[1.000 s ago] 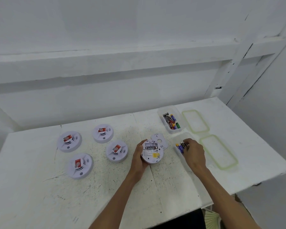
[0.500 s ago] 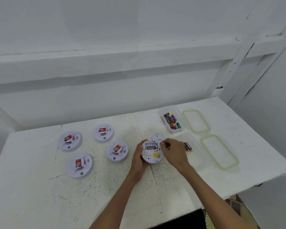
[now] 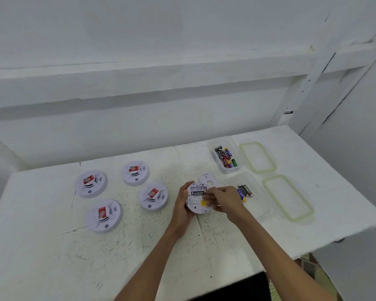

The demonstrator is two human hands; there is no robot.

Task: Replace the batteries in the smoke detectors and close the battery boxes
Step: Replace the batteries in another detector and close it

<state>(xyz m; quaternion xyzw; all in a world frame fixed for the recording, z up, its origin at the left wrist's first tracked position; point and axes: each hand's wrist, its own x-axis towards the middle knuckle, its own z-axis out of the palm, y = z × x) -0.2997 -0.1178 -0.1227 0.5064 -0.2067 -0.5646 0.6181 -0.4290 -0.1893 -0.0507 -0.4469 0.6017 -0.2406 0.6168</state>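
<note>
My left hand wraps around the left edge of a smoke detector that lies back side up on the table, fingers clamped on its rim. My right hand comes in from the right, its fingertips pinched together over the open battery box, touching a black battery that lies across the compartment. Whether the battery sits fully in place I cannot tell. A yellow sticker shows on the detector's back, just below the battery.

Just behind the detector, touching or nearly touching its far edge, lies the loose battery cover, flat on the table. To the right of my right hand stands a clear plastic container with a few batteries at its near-left end. Behind it a second clear container holds a heap of mixed batteries, black, red, blue and green. Two green-rimmed lids lie beside the containers on the right, one by each.

To the left of my left hand four more smoke detectors rest face up, well apart from each other, each with a red label in the middle.
</note>
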